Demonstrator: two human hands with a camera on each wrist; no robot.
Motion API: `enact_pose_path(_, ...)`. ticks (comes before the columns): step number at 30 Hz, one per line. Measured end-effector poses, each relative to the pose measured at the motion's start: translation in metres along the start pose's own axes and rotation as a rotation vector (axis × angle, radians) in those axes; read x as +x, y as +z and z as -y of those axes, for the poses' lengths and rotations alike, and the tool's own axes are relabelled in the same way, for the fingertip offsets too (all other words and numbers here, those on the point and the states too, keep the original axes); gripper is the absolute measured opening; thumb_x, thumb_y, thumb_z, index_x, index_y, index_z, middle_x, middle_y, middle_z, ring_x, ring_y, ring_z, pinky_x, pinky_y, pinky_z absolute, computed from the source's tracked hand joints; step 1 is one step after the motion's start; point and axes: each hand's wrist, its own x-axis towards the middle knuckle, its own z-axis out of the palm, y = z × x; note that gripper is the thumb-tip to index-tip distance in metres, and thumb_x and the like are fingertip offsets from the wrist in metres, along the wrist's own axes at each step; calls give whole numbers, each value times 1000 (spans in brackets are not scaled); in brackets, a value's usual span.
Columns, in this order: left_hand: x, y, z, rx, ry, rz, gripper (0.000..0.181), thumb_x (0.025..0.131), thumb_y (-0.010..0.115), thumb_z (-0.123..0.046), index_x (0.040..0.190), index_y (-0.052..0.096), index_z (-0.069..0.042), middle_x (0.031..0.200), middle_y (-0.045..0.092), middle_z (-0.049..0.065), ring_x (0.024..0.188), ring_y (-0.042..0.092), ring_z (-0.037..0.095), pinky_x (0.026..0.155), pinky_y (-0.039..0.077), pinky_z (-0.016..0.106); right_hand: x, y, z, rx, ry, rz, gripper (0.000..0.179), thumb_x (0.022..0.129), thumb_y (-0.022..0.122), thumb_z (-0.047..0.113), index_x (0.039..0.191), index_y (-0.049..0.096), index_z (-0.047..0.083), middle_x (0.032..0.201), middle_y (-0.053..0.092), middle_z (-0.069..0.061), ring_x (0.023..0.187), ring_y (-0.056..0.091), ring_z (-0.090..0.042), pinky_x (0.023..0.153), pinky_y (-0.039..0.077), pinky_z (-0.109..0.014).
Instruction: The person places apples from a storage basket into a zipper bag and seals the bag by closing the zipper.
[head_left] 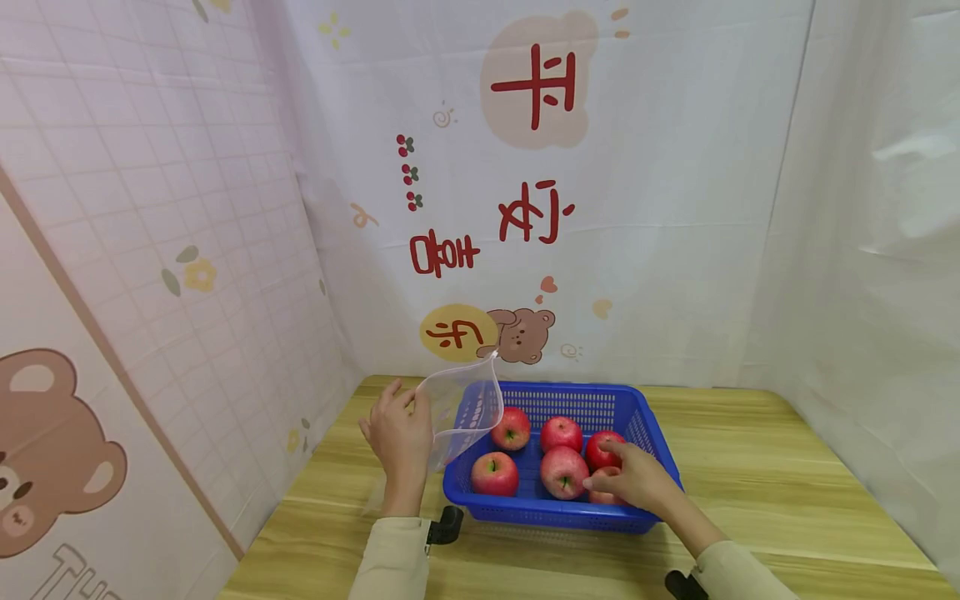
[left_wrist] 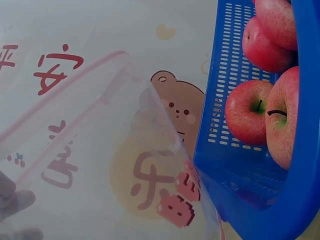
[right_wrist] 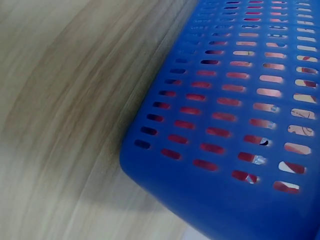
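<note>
In the head view, a blue perforated plastic basket (head_left: 555, 510) sits on the wood-grain tabletop (head_left: 765, 492), with six red apples showing inside it. Taking the basket's middle as the dial's centre, one apple (head_left: 512, 427) lies at 10 o'clock, another (head_left: 495, 477) at 8, a third (head_left: 561, 435) at 12 and a paler one (head_left: 562, 473) at 6. The last two sit at 3 and 4 o'clock, the lower partly covered by the right hand (head_left: 641, 479).

That hand reaches in over the basket's rim from 4 o'clock, fingers and thumb parted above these two apples. Whether its grip clasps one I cannot tell; the right wrist view shows mainly the basket's slotted side and the tabletop.

At the basket's 9 o'clock, the left hand (head_left: 401, 429) pinches the edge of a clear zip bag (head_left: 457, 398) in its grip. The bag's mouth gapes, its pink-edged rim overlapping the basket's left end in the head view, with the white slider (head_left: 494, 355) at the top corner. The left wrist view shows pink lettering (left_wrist: 176, 210) on the film.

Behind, at 12 o'clock, hangs a white sheet (head_left: 660, 208) printed with red characters and a brown bear (head_left: 525, 335).
</note>
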Motion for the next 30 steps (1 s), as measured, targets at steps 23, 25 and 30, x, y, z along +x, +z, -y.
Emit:
enact_pose_path(23, -2, 2, 0, -11, 22, -2, 29, 95, 61, -25, 92, 80, -3, 126, 67, 10, 119, 57, 40, 106, 9, 76, -2, 0, -2, -153, -112, 41, 64, 67, 89, 24, 119, 64, -2, 109, 68, -15, 106, 61, -39, 91, 47, -57)
enact_pose_path(25, -1, 2, 0, -10, 23, -3, 29, 95, 62, -25, 92, 80, -3, 125, 67, 11, 119, 57, 41, 106, 9, 76, -2, 1, -2, -130, -137, 64, 60, 68, 89, 21, 118, 64, -2, 110, 68, -15, 105, 62, -38, 93, 46, -58)
enact_pose_path(30, -1, 3, 0, -4, 24, -7, 29, 94, 62, -25, 92, 80, -3, 125, 67, 11, 118, 58, 41, 106, 10, 76, 0, 1, 1, -105, -108, 129, 57, 72, 86, 16, 121, 64, -3, 116, 67, -16, 110, 61, -39, 98, 42, -60)
